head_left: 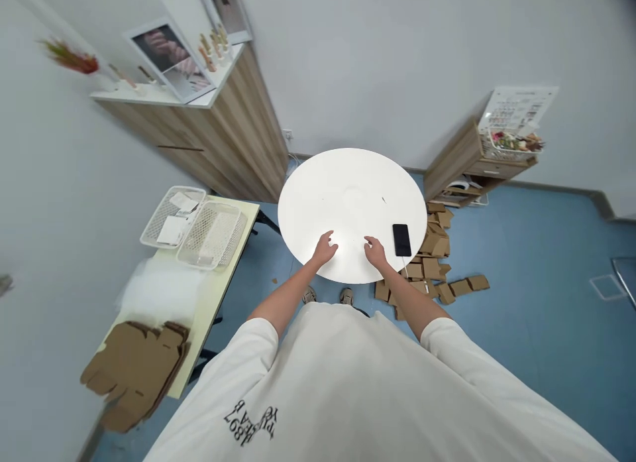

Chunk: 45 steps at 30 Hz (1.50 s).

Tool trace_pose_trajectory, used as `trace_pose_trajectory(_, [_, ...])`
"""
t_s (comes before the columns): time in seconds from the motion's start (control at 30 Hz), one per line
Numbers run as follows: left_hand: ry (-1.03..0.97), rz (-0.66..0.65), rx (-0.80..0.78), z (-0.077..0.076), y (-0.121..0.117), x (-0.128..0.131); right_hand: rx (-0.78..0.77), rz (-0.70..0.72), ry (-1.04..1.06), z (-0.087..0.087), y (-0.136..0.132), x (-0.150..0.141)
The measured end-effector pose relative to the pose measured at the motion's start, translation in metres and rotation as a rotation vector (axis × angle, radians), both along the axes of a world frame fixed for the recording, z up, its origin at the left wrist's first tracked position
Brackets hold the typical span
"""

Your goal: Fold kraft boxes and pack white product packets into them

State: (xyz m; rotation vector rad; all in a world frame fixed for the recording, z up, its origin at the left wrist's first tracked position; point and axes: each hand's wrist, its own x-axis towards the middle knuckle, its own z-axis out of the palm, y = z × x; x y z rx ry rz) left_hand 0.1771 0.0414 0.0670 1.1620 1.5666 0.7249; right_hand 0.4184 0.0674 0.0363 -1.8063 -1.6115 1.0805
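Note:
Over the near part of a round white table (342, 177), my left hand (324, 247) holds nothing, its thumb and fingers apart. My right hand (375, 251) mirrors it a short way to the right, fingers curved and apart, also with nothing in it. Bare tabletop lies between the two hands. Nearest to my right hand is a black phone (401, 240), lying flat near the table's right edge with a white cable (405, 266) running off the near side. A small dark mark (383, 200) shows on the tabletop farther back.
Left, a pale yellow table (238, 213) bears white plastic baskets (211, 233), clear plastic bags (161, 289) and flat cardboard boxes (136, 369). Folded cardboard (434, 240) lies on the floor at right. A wooden cabinet (243, 117) and a small shelf unit (454, 157) stand behind.

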Motion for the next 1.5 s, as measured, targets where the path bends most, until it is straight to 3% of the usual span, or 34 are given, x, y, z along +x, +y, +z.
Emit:
trace_pose_trajectory(0.3, [0.056, 0.39, -0.003, -0.004, -0.058, -0.072, 0.007, 0.362, 0.057, 0.008, 0.029, -0.095])
trace_pose_trajectory(0.5, [0.071, 0.535, -0.005, -0.004, -0.083, -0.122, 0.049, 0.542, 0.036, 0.016, 0.031, -0.169])
trace_pose_trajectory(0.77, [0.178, 0.599, 0.058, -0.005, -0.105, -0.212, 0.1, 0.7, 0.01, 0.02, 0.022, -0.285])
trace_pose_trajectory(1.07, [0.42, 0.719, 0.177, -0.004, -0.131, -0.365, 0.121, 0.866, 0.017, 0.024, -0.008, -0.462])
trace_pose_trajectory(1.23, [0.54, 0.805, 0.065, -0.001, -0.148, -0.438, 0.074, 0.959, 0.021, 0.026, -0.029, -0.55])
trace_pose_trajectory(1.37, [0.52, 0.822, 0.044, -0.006, -0.154, -0.471, 0.026, 1.028, -0.06, 0.02, -0.04, -0.598])
trace_pose_trajectory(1.5, [0.514, 0.804, 0.091, -0.013, -0.156, -0.485, -0.044, 1.067, -0.178, 0.008, -0.046, -0.63])
